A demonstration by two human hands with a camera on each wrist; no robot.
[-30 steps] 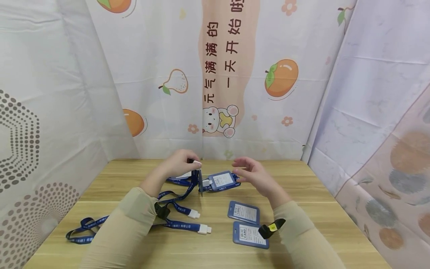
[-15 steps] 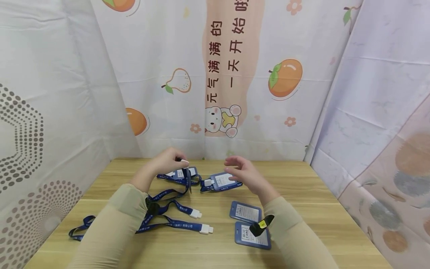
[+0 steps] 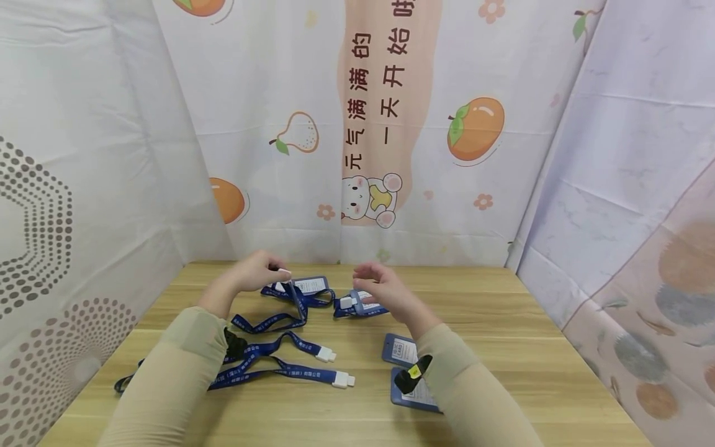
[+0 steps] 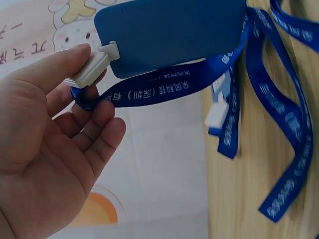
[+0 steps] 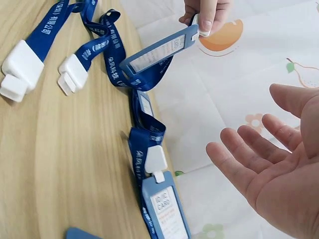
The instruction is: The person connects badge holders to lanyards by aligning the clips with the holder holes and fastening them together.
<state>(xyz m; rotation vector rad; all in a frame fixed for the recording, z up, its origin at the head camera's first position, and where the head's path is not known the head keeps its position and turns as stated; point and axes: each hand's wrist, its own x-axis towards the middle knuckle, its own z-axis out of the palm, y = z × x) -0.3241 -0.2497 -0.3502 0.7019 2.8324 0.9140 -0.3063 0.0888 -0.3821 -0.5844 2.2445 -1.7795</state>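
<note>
My left hand (image 3: 254, 273) pinches the white clip (image 4: 89, 69) of a lanyard between thumb and fingers, at the back left of the table. From that clip hangs a blue badge holder (image 4: 174, 37), and its blue strap (image 4: 154, 89) trails down to the tabletop. My right hand (image 3: 385, 290) hovers with loosely bent fingers and grips nothing. Under and beside it lies another badge holder (image 5: 169, 211) with a lanyard attached, partly hidden by the hand in the head view. A further badge holder (image 3: 314, 285) with its strap lies behind the held one.
Two loose blue card holders (image 3: 399, 349) lie at the front right, partly covered by my right forearm. Two lanyard ends with white clips (image 3: 343, 380) stretch across the left middle of the wooden table (image 3: 313, 416). A printed curtain (image 3: 251, 74) hangs behind.
My left hand has carried the clip and hanging badge holder leftward, uncovering the badge holder behind. My right hand has drifted left, over the middle badge holder.
</note>
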